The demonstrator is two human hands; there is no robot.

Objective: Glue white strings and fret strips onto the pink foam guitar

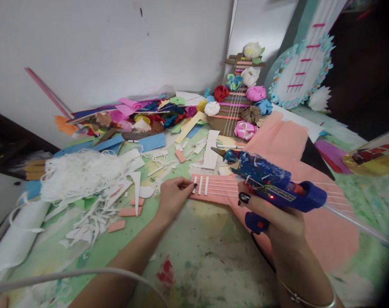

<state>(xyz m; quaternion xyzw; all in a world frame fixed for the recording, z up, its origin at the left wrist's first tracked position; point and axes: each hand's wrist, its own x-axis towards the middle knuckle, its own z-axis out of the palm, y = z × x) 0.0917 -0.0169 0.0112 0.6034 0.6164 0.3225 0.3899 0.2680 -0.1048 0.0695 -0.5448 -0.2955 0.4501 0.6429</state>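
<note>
My right hand [274,218] is wrapped round the handle of a blue glue gun [265,171], its nozzle pointing left and a small red light showing. A clear glue stick [358,222] sticks out of its back. Below it lies a pink paper guitar [329,231] with white strings along its neck. Several white paper strips [201,185] lie across the strings near the neck's end. There, my left hand [175,194] is closed, thumb and fingers pinching at the leftmost strip. Its other fingertips are partly hidden.
A tangled heap of white string [82,173] and white paper scraps [92,218] lie on the left. At the back stand a brown guitar with paper flowers [220,124] and a teal one [276,81]. A white cable [85,271] crosses the lower left foreground.
</note>
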